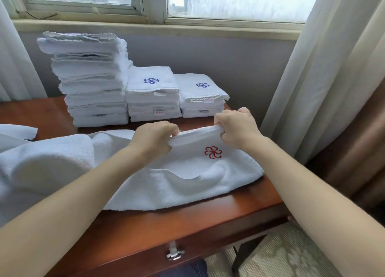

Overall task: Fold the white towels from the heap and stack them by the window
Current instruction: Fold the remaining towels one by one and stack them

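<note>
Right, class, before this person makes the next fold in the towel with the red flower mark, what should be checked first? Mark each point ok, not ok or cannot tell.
1. Left hand and right hand both grip the towel's far edge: ok.
2. Towel lies smooth: not ok, a ridge runs across its middle.
3. Towel is free of the heap: cannot tell, the left arm hides where they meet.
4. Bare table in front of the towel: ok.
5. Shortest stack has room on top: ok.
6. Tall stack stands straight: not ok, its upper towels jut left.
</note>
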A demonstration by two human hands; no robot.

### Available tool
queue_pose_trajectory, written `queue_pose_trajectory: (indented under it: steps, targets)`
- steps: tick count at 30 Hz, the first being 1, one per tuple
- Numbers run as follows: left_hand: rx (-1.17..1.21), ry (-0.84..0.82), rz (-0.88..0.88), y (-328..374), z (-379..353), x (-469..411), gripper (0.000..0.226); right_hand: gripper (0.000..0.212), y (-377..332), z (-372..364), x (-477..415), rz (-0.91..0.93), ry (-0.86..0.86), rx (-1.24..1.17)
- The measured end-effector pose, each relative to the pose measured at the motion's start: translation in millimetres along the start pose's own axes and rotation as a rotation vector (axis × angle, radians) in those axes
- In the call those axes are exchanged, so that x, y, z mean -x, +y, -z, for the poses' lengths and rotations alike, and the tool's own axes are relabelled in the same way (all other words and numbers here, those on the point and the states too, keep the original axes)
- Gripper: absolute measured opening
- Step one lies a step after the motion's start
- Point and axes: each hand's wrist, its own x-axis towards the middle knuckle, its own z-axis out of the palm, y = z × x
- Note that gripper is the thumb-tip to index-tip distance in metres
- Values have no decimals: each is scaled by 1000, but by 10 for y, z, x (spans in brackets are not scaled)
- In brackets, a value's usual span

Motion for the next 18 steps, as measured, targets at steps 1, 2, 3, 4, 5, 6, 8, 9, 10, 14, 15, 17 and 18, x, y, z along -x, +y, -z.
queue_pose_trajectory:
  steps: [1,2,3,4,5,6,8,9,10,14,15,17,18]
  targets:
    - [5,-10,-3,15,-13,25,27,22,1,0,43,-16,-10,-20]
    - [9,-21,-5,32,-26,52,28,22,-4,1,85,-30,-27,-34]
    - [13,-30,-5,50,-35,83,28,21,-15,1,124,-40,-51,-38]
    - [20,-38,-2,68,-42,115,28,20,-29,-3,164,-52,-79,-38]
    - [27,-45,0,81,-51,149,29,17,-45,-4,206,-66,-109,-40]
    - [34,-53,-4,92,-60,184,31,13,-61,0,246,-83,-142,-48]
    - [57,-58,-24,100,-80,270,32,16,-77,35,320,-140,-205,-92]
    - [84,-51,-31,104,-91,313,30,23,-77,53,351,-171,-240,-120]
    - [113,-39,-37,113,-103,356,27,33,-80,72,382,-199,-277,-142]
    - [122,129,-120,198,-191,509,20,50,-241,32,517,-293,-223,-144]
    - [101,181,-133,214,-229,527,21,48,-318,-13,548,-297,-160,-159]
    - [88,213,-131,236,-265,536,22,39,-480,-115,605,-292,-113,-240]
    - [94,200,-128,237,-265,528,21,35,-539,-182,626,-273,-151,-253]
